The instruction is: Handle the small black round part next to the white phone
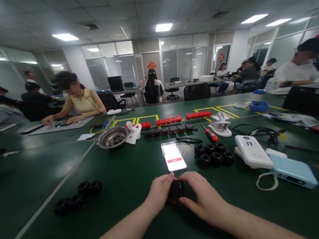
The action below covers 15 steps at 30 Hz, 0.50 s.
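Both my hands meet over a small black toy wheel (176, 189) near the front of the green table (130, 232). My left hand (159, 191) pinches its left side and my right hand (204, 198) wraps over its right side. Just beyond them lies a lit phone (173, 156). A cluster of several black wheels (214, 153) sits to the right of the phone. Another group of black wheels (78, 195) lies to my left.
A metal bowl (112, 137), red (169, 120) and black part strips (169, 129), a red-handled screwdriver (210, 134), a white device (252, 151), a light-blue box (293, 170) and cables (260, 132) lie on the table. Other people sit at tables to the left, right and behind.
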Each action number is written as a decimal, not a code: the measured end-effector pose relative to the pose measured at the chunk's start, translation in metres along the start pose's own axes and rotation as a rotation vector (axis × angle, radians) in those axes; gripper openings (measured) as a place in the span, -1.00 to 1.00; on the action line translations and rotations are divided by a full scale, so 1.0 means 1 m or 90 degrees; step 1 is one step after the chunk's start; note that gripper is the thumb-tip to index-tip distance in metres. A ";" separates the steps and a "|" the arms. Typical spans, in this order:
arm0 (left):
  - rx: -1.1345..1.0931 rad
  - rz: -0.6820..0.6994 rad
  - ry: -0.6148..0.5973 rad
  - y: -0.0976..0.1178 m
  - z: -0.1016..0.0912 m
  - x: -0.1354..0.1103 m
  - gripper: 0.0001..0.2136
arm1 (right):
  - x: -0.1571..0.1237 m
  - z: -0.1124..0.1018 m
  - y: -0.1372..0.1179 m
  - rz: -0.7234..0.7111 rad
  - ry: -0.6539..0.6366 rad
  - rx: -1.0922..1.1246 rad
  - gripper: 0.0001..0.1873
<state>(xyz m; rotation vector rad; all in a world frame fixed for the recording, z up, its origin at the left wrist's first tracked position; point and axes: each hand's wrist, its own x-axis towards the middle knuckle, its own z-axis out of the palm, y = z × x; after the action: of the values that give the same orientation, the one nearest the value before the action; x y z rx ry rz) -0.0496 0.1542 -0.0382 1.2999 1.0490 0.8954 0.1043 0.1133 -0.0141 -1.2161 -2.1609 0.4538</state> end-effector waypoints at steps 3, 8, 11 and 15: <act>-0.006 0.018 0.009 0.002 0.000 -0.003 -0.60 | -0.001 -0.001 0.000 0.060 0.005 -0.017 -0.57; 0.041 0.019 -0.006 0.004 0.002 -0.006 -0.63 | 0.000 -0.003 0.005 0.109 -0.049 -0.084 -0.73; 0.064 0.015 -0.016 0.004 0.003 -0.005 -0.59 | -0.001 -0.004 0.006 0.056 -0.035 -0.064 -0.74; 0.065 0.012 -0.028 0.006 0.002 -0.005 -0.56 | -0.003 -0.005 0.003 0.014 -0.013 -0.014 -0.57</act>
<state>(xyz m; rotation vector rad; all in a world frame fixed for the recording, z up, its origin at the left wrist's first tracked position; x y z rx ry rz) -0.0492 0.1491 -0.0314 1.4103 1.0611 0.8319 0.1111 0.1127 -0.0127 -1.2540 -2.1770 0.4554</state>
